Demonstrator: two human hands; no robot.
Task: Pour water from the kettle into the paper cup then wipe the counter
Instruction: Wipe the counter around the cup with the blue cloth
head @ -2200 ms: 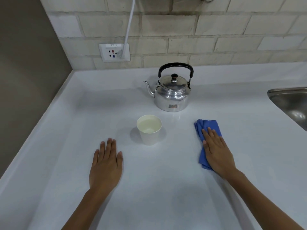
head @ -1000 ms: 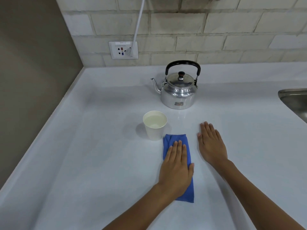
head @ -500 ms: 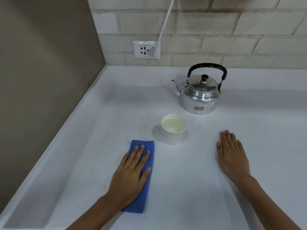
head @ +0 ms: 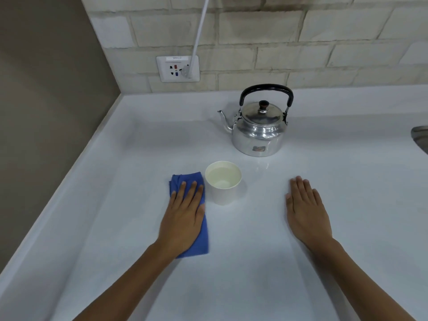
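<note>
A white paper cup (head: pixel 222 191) with water in it stands mid-counter. Behind it and to the right sits a shiny metal kettle (head: pixel 258 133) with a black handle, lid on, spout pointing left. A folded blue cloth (head: pixel 202 237) lies flat on the white counter (head: pixel 254 262), its right edge right beside the cup. My left hand (head: pixel 184 218) presses flat on the cloth, fingers pointing away from me. My right hand (head: pixel 305 210) rests palm down on the bare counter to the right of the cup and holds nothing.
A brick wall runs along the back with a socket (head: pixel 177 68) and a white cable (head: pixel 201 31) plugged in. A brown wall (head: pixel 46 112) borders the counter's raised left edge. The rim of a metal sink (head: pixel 420 137) shows at far right.
The cloth went from under my right hand to under my left, swept left past the cup. In the last half second it slid forward and right, up beside the cup. My right hand stays flat.
</note>
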